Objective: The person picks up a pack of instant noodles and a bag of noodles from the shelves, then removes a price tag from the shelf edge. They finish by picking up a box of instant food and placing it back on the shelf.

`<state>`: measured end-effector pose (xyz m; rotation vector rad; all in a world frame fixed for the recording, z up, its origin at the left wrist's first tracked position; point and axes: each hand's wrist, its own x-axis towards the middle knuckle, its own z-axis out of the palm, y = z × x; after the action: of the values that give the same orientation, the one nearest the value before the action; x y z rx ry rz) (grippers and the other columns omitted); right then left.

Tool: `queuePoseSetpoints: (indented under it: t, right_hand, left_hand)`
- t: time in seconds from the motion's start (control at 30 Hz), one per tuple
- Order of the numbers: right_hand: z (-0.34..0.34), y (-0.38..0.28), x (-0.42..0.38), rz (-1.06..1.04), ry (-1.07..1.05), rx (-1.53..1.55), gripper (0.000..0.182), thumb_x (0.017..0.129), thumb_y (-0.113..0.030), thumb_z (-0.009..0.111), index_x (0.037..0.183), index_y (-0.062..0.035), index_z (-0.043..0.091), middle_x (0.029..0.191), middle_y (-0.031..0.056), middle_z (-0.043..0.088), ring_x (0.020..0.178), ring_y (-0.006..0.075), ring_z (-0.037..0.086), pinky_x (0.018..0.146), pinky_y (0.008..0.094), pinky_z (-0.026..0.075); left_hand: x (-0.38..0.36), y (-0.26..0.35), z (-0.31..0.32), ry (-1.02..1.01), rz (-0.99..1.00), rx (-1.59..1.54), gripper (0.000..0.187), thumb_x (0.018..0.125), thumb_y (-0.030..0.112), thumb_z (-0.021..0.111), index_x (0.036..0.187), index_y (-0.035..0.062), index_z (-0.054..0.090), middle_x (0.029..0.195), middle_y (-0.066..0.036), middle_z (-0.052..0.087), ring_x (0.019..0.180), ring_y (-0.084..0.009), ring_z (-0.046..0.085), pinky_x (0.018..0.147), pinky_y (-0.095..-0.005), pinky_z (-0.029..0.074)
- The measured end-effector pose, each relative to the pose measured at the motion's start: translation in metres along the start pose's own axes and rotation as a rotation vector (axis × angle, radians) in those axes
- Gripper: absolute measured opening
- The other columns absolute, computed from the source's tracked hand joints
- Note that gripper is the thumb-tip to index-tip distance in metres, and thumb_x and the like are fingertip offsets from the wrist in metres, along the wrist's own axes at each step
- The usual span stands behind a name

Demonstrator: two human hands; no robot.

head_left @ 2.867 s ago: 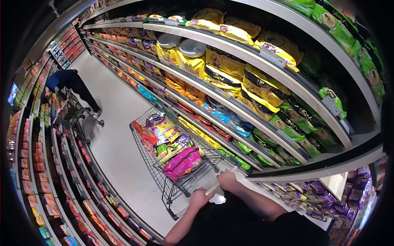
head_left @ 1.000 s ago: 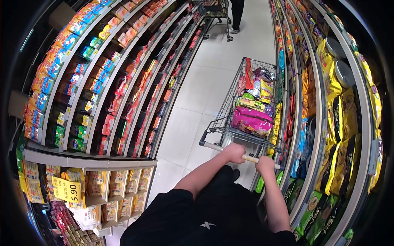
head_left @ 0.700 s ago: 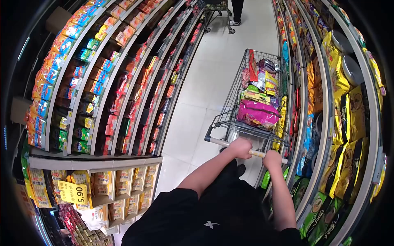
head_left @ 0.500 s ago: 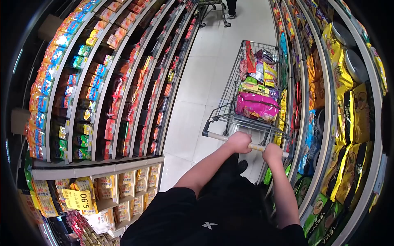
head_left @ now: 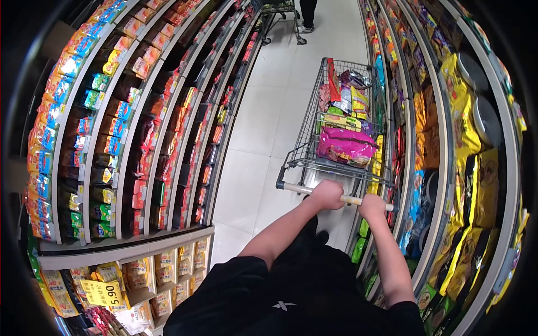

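Between tall shelving at left (head_left: 126,250) and tall shelving at right (head_left: 445,162), the shopping cart (head_left: 336,168) stands right of centre in the frame, partly loaded. A big magenta bag (head_left: 346,147) lies nearest the handle (head_left: 294,187); beyond it are smaller packets, among them a yellow one (head_left: 359,103) and a slim red one (head_left: 333,81). Left hand (head_left: 328,195) and right hand (head_left: 372,206) are each clenched in a grip round the handle, neither on any goods. The filling looks well begun; how much is left cannot be told.

The other person is cut off at the top edge, only the lower legs (head_left: 307,14) showing, beside a second cart (head_left: 278,11), also cropped. The bag and upper packets hide whatever lies beneath; the fingertips are out of sight, and small print on the packets is unreadable.
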<state>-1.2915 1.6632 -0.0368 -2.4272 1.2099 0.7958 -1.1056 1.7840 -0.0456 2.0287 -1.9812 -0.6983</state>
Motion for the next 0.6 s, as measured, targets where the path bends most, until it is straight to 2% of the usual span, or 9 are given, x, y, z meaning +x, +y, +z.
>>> queuePoseSetpoints:
  t: [0.13,0.2,0.27,0.33,0.37,0.4,0.47,0.6]
  right_hand:
    - [-0.016,0.004,0.024,-0.004,0.023,-0.050,0.024,0.087,-0.022,0.076,0.105,-0.0071,0.083,0.106,0.0173,0.081,0.101,0.0357,0.079,0.088,0.0451,0.064]
    - [-0.030,0.002,0.031,0.028,-0.014,-0.047,0.026,0.086,-0.024,0.076,0.104,-0.0059,0.083,0.105,0.0202,0.081,0.101,0.0366,0.079,0.087,0.0462,0.064]
    - [-0.033,0.008,0.043,0.044,-0.017,-0.053,0.028,0.087,-0.025,0.076,0.105,-0.0063,0.083,0.107,0.0187,0.081,0.101,0.0361,0.079,0.089,0.0456,0.064]
    - [-0.035,0.011,0.055,0.004,-0.040,-0.082,0.028,0.087,-0.028,0.076,0.104,-0.0071,0.083,0.106,0.0187,0.081,0.101,0.0357,0.079,0.089,0.0457,0.064]
    - [-0.033,0.014,0.062,-0.005,-0.037,-0.093,0.029,0.087,-0.029,0.077,0.105,-0.0079,0.084,0.106,0.0187,0.081,0.101,0.0358,0.079,0.088,0.0462,0.064]
    - [-0.035,0.014,0.064,-0.005,-0.010,-0.090,0.031,0.084,-0.029,0.079,0.106,-0.0070,0.083,0.107,0.0186,0.081,0.102,0.0362,0.079,0.089,0.0463,0.063]
    - [-0.047,0.009,0.060,-0.004,-0.013,-0.069,0.033,0.084,-0.030,0.079,0.106,-0.0056,0.083,0.108,0.0197,0.081,0.102,0.0364,0.079,0.090,0.0467,0.063]
    - [-0.039,0.008,0.071,0.011,-0.011,-0.113,0.030,0.089,-0.029,0.076,0.107,-0.0075,0.084,0.108,0.0191,0.081,0.102,0.0366,0.079,0.090,0.0467,0.063]
  left_hand:
    - [0.022,-0.013,-0.002,0.031,-0.006,-0.019,0.036,0.076,0.040,0.076,0.081,0.0036,0.077,0.089,-0.017,0.071,0.088,-0.0390,0.073,0.082,-0.0513,0.059]
    - [0.033,-0.020,-0.003,0.044,0.023,-0.038,0.037,0.075,0.040,0.076,0.082,0.0035,0.078,0.091,-0.018,0.072,0.089,-0.0389,0.074,0.081,-0.0521,0.059]
    - [0.043,-0.027,-0.001,0.060,0.027,-0.051,0.036,0.075,0.041,0.076,0.083,0.0055,0.079,0.092,-0.017,0.072,0.090,-0.0396,0.074,0.082,-0.0530,0.059]
    - [0.052,-0.035,-0.004,-0.024,-0.050,-0.123,0.035,0.077,0.042,0.076,0.084,0.0082,0.079,0.091,-0.016,0.072,0.090,-0.0414,0.073,0.083,-0.0540,0.059]
    - [0.056,-0.039,-0.007,-0.038,0.014,-0.123,0.039,0.082,0.045,0.075,0.093,0.0075,0.078,0.098,-0.015,0.073,0.094,-0.0406,0.074,0.084,-0.0540,0.059]
    - [0.057,-0.039,-0.009,-0.014,0.015,-0.117,0.039,0.082,0.045,0.075,0.093,0.0075,0.078,0.098,-0.015,0.073,0.094,-0.0406,0.074,0.084,-0.0540,0.059]
    - [0.060,-0.044,-0.019,0.008,0.124,-0.317,0.041,0.089,0.046,0.071,0.101,0.0074,0.075,0.103,-0.015,0.072,0.098,-0.0402,0.073,0.085,-0.0550,0.057]
    - [0.067,-0.067,-0.050,0.092,0.136,-0.395,0.040,0.097,0.044,0.064,0.105,0.0065,0.072,0.103,-0.015,0.070,0.098,-0.0406,0.072,0.083,-0.0561,0.057]
